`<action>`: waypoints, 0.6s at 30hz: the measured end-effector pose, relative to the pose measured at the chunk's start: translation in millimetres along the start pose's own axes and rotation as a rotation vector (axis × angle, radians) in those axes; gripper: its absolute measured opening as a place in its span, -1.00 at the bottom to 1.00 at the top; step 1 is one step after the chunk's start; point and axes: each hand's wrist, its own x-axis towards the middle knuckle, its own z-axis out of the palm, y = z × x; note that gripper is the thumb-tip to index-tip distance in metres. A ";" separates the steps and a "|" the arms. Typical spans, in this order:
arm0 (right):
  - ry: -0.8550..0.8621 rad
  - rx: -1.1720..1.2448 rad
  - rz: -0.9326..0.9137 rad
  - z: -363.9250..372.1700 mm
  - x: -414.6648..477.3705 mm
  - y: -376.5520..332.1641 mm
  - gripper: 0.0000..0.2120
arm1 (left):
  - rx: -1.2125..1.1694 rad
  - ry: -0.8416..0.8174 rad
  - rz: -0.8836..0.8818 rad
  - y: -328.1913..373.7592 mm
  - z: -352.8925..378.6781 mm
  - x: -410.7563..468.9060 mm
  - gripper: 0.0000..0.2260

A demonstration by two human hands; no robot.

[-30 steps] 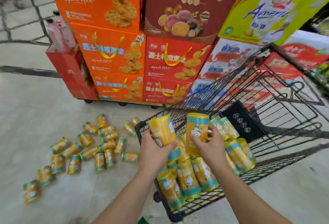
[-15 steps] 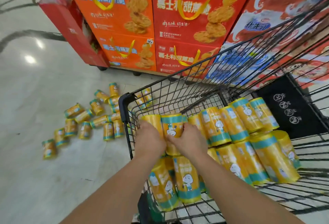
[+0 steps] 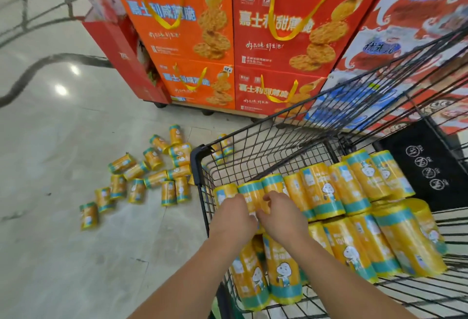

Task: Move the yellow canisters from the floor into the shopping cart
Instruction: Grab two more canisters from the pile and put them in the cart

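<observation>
While inside cart (image 3: 200,166), hands (image 3: 233,218) (image 3: 282,220) clutch canisters (image 3: 250,192), knuckles up.

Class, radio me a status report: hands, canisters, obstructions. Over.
Left hand grips one canister, right hand its neighbour, inside the cart front. Floor canisters not yet moved. Nothing in the way.

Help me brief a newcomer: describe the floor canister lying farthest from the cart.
Find the black wire shopping cart, then look left to the yellow canisters scattered on the pale floor. Follow the scatter to its left end: that last canister is the leftmost of all and nearest the camera.
</observation>
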 end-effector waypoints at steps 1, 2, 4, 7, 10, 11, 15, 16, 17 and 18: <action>0.032 0.025 -0.003 -6.8 -3.9 -5.0 -0.62 | -0.051 0.046 0.024 -2.0 -10.4 -4.9 -0.74; 0.068 0.059 -0.009 -14.5 -7.3 -12.4 -0.64 | -0.111 0.101 0.047 -4.2 -23.8 -9.4 -0.74; 0.152 0.131 -0.045 -34.0 -14.2 -35.7 -0.70 | -0.251 0.231 0.088 -11.9 -57.2 -15.5 -0.74; 0.263 0.224 -0.128 -67.9 -21.9 -91.7 -0.79 | -0.422 0.405 0.108 -37.1 -117.8 -12.2 -0.76; 0.354 0.322 -0.211 -92.2 -16.2 -161.6 -0.82 | -0.478 0.497 0.062 -80.6 -179.0 10.7 -0.73; 0.363 0.339 -0.235 -94.4 -10.9 -185.0 -0.81 | -0.484 0.512 0.053 -97.8 -195.6 20.7 -0.71; 0.345 0.373 -0.233 -62.6 24.7 -283.8 -0.81 | -0.514 0.473 0.003 -185.3 -240.8 72.2 -0.66; 0.328 0.388 -0.201 -44.0 36.6 -304.8 -0.80 | -0.507 0.440 -0.009 -209.9 -245.2 86.6 -0.65; 0.308 0.397 -0.166 -21.5 49.7 -322.2 -0.79 | -0.497 0.406 -0.021 -235.5 -246.1 101.5 -0.63; 0.280 0.391 -0.134 3.3 62.3 -336.6 -0.77 | -0.486 0.373 -0.039 -261.7 -243.4 115.0 -0.62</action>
